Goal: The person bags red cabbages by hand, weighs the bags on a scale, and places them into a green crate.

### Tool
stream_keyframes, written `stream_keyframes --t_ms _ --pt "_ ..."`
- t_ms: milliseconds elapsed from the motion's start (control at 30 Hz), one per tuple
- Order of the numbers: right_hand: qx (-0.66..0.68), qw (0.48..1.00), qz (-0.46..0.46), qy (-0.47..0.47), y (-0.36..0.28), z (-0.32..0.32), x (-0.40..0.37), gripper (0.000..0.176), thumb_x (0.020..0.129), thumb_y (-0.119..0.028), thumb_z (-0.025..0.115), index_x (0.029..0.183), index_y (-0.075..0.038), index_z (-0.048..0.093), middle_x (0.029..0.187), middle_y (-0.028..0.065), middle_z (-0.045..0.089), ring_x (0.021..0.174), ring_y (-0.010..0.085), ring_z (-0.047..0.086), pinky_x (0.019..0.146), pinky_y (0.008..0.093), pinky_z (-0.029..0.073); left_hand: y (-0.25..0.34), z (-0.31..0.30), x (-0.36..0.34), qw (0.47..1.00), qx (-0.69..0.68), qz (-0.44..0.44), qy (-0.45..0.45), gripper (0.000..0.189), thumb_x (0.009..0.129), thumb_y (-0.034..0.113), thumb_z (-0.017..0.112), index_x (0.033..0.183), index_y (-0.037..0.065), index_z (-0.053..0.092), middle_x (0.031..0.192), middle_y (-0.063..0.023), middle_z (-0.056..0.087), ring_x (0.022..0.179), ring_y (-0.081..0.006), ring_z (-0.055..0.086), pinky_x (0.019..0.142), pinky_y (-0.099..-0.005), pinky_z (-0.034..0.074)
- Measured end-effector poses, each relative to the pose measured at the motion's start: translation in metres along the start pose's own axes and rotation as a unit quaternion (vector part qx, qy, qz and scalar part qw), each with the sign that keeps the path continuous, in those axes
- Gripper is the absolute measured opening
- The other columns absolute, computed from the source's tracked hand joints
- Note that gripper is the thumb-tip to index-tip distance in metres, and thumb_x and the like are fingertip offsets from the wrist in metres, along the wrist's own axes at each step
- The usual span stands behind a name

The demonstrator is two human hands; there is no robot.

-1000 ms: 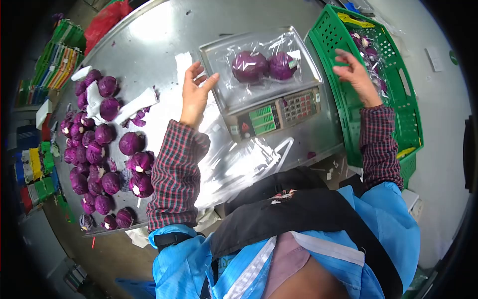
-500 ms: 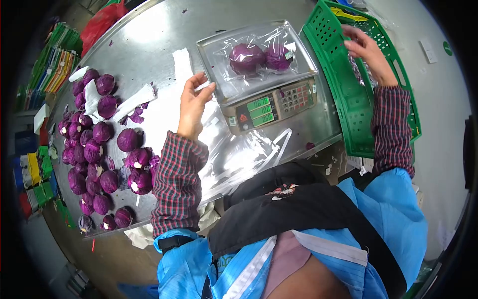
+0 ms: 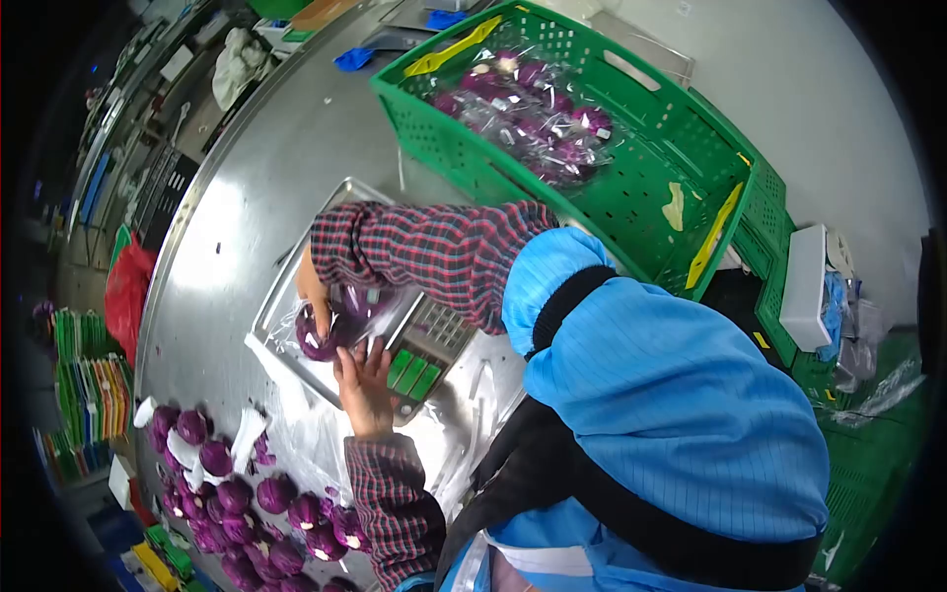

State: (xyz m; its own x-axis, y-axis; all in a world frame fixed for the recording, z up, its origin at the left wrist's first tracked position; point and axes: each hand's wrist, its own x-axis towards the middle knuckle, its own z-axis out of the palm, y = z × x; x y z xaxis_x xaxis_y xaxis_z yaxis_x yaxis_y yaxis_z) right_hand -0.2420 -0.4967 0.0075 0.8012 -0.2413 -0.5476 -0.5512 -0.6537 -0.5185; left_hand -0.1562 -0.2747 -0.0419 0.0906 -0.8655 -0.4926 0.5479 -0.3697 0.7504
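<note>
Two red cabbages in a clear plastic bag [image 3: 318, 340] lie on the metal tray [image 3: 271, 308] of the weighing scale [image 3: 426, 367]. From above, my right hand [image 3: 314, 294] reaches across the tray and grips the nearer bagged cabbage, its fingers bent down on it; the thumb is hidden. My left hand [image 3: 365, 393] is at the tray's near edge beside the bag, fingers apart and holding nothing. My right sleeve covers part of the tray and the keypad. The scale's green displays show, but their digits are unreadable.
Many loose red cabbages [image 3: 237, 528] cover the table's near left, with white netting [image 3: 249, 439] among them. A green crate [image 3: 473, 163] holding bagged cabbages stands beyond my right arm. Clear plastic film [image 3: 306, 434] lies next to the scale. A red bag [image 3: 128, 291] hangs past the table edge.
My right hand has come from over the green crate to the bagged cabbages. My left hand stays near the scale. The view has turned, showing more of the crate and its bagged cabbages.
</note>
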Motion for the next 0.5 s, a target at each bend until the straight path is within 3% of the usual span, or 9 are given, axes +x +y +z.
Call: stream_keyframes --t_ms 100,167,200,233,267,300,333,433,500 --pt "0.259 0.963 -0.074 0.027 0.017 0.019 -0.011 0.081 0.065 -0.061 0.077 0.109 0.005 0.062 0.103 0.0155 0.066 0.089 0.0222 0.062 0.078 0.0337 0.05 0.007 0.024 -0.003 0.999 -0.026 0.027 0.027 0.058 0.094 0.03 0.059 0.135 0.008 0.025 0.117 -0.0111 0.049 0.114 -0.0317 0.052 0.099 -0.0441 0.041" --pt "0.216 0.96 -0.053 0.171 0.029 0.024 -0.044 0.08 0.064 -0.054 0.082 0.113 0.005 0.06 0.102 0.0137 0.066 0.084 0.0211 0.062 0.074 0.031 0.05 0.015 0.046 -0.009 0.998 0.015 0.057 0.005 0.057 0.094 0.026 0.059 0.135 0.008 0.025 0.116 -0.01 0.049 0.112 -0.03 0.054 0.098 -0.0438 0.042" --pt "0.271 0.952 -0.011 0.145 0.029 0.013 -0.078 0.08 0.065 -0.048 0.084 0.118 0.004 0.056 0.099 0.0123 0.066 0.086 0.0195 0.062 0.075 0.0292 0.05 0.025 0.068 -0.021 0.995 0.052 0.084 -0.01 0.055 0.093 0.022 0.059 0.135 0.009 0.026 0.115 -0.0088 0.05 0.11 -0.0282 0.055 0.097 -0.0435 0.043" --pt "0.329 0.93 -0.023 0.16 0.032 0.007 -0.116 0.078 0.069 -0.046 0.082 0.121 0.004 0.053 0.101 0.0114 0.065 0.09 0.0174 0.061 0.075 0.0282 0.049 0.037 0.091 -0.033 0.992 0.054 0.099 -0.05 0.056 0.093 0.016 0.058 0.138 0.01 0.025 0.116 -0.009 0.05 0.11 -0.0264 0.056 0.096 -0.0432 0.044" --pt "0.474 0.862 -0.067 0.168 0.048 0.011 -0.136 0.07 0.073 -0.041 0.079 0.119 0.003 0.053 0.103 0.0105 0.064 0.092 0.0156 0.06 0.076 0.029 0.049 0.046 0.113 -0.042 0.988 0.061 0.12 -0.08 0.061 0.093 0.016 0.057 0.142 0.012 0.021 0.118 -0.01 0.049 0.112 -0.027 0.056 0.096 -0.0425 0.044" --pt "0.535 0.817 -0.024 0.212 0.056 0.007 -0.173 0.064 0.076 -0.038 0.078 0.118 0.004 0.054 0.11 0.011 0.062 0.098 0.0159 0.058 0.079 0.0297 0.049 0.055 0.136 -0.048 0.978 0.085 0.146 -0.122 0.068 0.092 0.016 0.057 0.146 0.012 0.016 0.122 -0.012 0.048 0.112 -0.0276 0.056 0.095 -0.0412 0.045" --pt "0.591 0.774 -0.096 0.206 0.07 0.008 -0.208 0.059 0.085 -0.038 0.069 0.122 0.004 0.053 0.117 0.0121 0.059 0.105 0.0162 0.055 0.085 0.0312 0.047 0.061 0.16 -0.054 0.966 0.112 0.169 -0.164 0.068 0.093 0.019 0.056 0.148 0.011 0.017 0.128 -0.0145 0.048 0.111 -0.0291 0.057 0.093 -0.0381 0.045" --pt "0.508 0.794 -0.087 0.322 0.104 0.025 -0.316 0.042 0.101 -0.028 0.041 0.132 0.0 0.046 0.127 0.0132 0.055 0.11 0.0166 0.055 0.093 0.0327 0.046 0.06 0.204 -0.05 0.941 0.102 0.148 -0.288 0.065 0.092 0.014 0.056 0.147 0.009 0.021 0.124 -0.0126 0.052 0.1 -0.0233 0.061 0.088 -0.0349 0.048" --pt "0.631 0.682 -0.069 0.364 0.122 0.057 -0.38 0.043 0.103 -0.029 0.036 0.138 -0.004 0.039 0.128 0.0113 0.054 0.11 0.0154 0.056 0.096 0.0322 0.046 0.044 0.204 -0.042 0.949 0.1 0.115 -0.275 0.059 0.092 0.013 0.057 0.144 0.007 0.028 0.12 -0.0104 0.054 0.096 -0.0211 0.06 0.087 -0.0338 0.048"
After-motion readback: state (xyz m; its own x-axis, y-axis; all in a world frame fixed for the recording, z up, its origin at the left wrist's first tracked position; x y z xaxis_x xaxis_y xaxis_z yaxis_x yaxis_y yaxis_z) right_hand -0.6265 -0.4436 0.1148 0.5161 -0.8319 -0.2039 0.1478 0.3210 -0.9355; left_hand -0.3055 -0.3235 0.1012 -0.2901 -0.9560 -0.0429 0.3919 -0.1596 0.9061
